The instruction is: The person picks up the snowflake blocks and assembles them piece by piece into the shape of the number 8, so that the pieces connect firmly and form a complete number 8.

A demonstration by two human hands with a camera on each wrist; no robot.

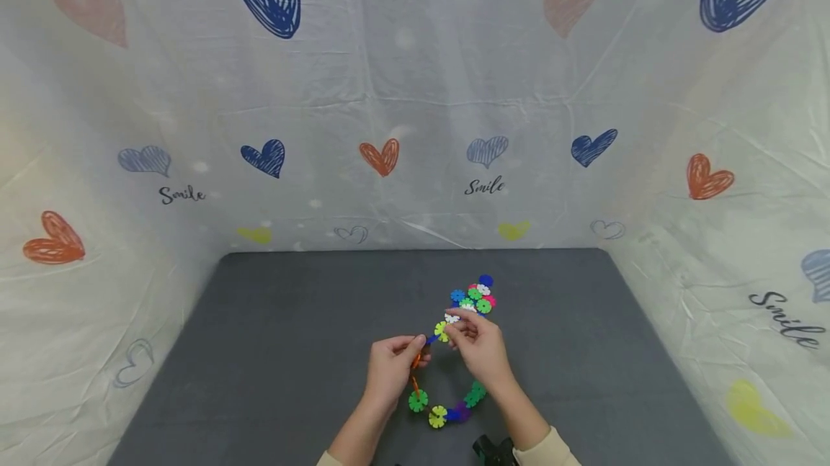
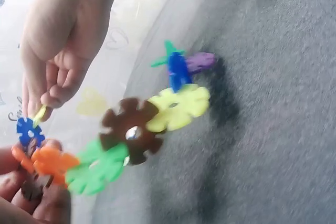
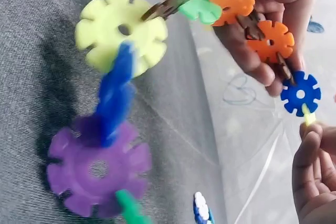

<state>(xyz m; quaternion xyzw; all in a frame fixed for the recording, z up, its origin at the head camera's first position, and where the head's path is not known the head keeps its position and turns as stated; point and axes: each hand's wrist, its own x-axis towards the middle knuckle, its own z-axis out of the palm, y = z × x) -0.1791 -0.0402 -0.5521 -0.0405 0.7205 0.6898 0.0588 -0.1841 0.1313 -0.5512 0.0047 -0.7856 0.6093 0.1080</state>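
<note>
A chain of flower-shaped interlocking plastic discs hangs from both hands in a loop. My left hand [image 1: 392,369] grips it around the orange [image 3: 271,41] and brown discs, close to a blue disc [image 3: 301,94]. Between thumb and finger, my right hand [image 1: 481,347] pinches a yellow disc [image 1: 442,330] joined to that blue one. Below the hands the chain runs through a green disc [image 2: 95,169], a brown disc [image 2: 132,114], another yellow disc [image 3: 149,40], a blue one and a purple disc [image 3: 100,166] to green discs [image 1: 475,394].
Beyond the right hand, a cluster of blue, green, white and pink discs [image 1: 483,305] lies on the dark grey table [image 1: 292,351]. A black object [image 1: 494,450] is beside the right wrist. A white heart-printed curtain [image 1: 421,91] surrounds the table's back and sides.
</note>
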